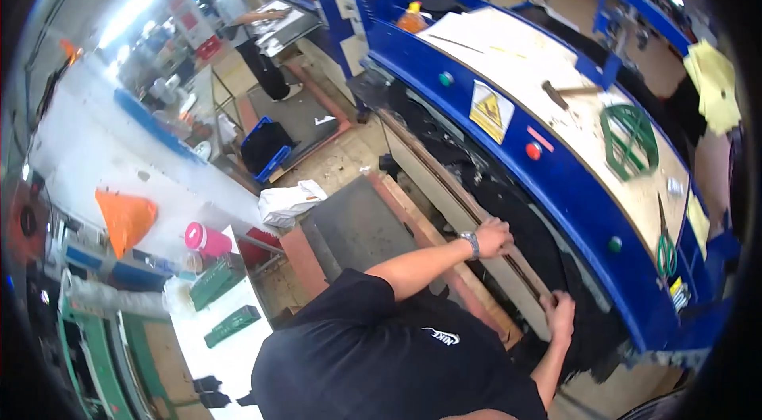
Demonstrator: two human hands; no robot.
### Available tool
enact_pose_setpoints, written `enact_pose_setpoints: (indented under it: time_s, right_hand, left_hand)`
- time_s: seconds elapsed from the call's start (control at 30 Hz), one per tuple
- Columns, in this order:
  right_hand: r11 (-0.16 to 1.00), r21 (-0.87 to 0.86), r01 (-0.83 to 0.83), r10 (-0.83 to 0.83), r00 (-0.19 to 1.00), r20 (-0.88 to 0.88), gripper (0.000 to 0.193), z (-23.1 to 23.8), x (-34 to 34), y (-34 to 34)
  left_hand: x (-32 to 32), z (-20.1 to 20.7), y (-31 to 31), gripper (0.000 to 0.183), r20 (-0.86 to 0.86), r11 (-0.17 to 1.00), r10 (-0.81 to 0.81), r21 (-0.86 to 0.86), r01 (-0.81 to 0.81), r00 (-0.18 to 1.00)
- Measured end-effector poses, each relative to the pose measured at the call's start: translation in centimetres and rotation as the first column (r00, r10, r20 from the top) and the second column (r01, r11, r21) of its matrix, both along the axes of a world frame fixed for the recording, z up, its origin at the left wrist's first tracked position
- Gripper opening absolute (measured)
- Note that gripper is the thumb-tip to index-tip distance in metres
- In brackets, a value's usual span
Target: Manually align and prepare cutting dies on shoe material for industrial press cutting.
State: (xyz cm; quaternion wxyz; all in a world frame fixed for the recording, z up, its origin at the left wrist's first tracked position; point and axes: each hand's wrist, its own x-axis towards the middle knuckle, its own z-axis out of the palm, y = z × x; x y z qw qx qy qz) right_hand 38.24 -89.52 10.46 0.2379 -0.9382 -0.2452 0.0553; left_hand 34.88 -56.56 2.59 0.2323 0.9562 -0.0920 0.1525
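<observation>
A long, narrow wooden board (432,180) stands on edge along the front of the blue machine (571,198). My left hand (494,238), with a watch on its wrist, is closed over the board's top edge. Farther right along the same edge, my right hand (559,314) grips the board with its fingers curled over. Behind the board lies a heap of black sheet scraps (548,249), between it and the machine. The undersides of both hands are hidden.
On the machine's pale top are a hammer (570,92), a green frame (629,142) and green-handled scissors (665,253). Red button (533,151) faces me. A mat (357,221) and white bag (290,202) lie left. Another person (252,39) stands at a far table.
</observation>
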Motion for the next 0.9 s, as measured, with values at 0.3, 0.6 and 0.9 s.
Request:
enact_pose_setpoints:
  time_s: [0.3, 0.6, 0.9]
  right_hand:
    - [0.987, -0.05, 0.156, -0.151, 0.985, 0.087, 0.04, -2.4, 0.7, 1.7]
    - [0.989, -0.044, 0.14, -0.136, 0.986, 0.095, 0.038, -3.6, 1.4, 1.4]
    - [0.994, -0.055, -0.096, 0.092, 0.993, -0.073, 0.032, -2.0, -4.3, -0.1]
  left_hand:
    - [2.2, 0.6, -0.2, 0.035, -0.159, 0.997, 0.064, 0.047, -0.057, 0.985]
    - [2.9, -0.2, -1.0, 0.033, -0.137, 0.993, 0.113, 0.061, -0.106, 0.984]
    - [-5.8, 0.2, -2.0, 0.026, -0.272, 0.989, 0.083, 0.137, -0.046, 0.959]
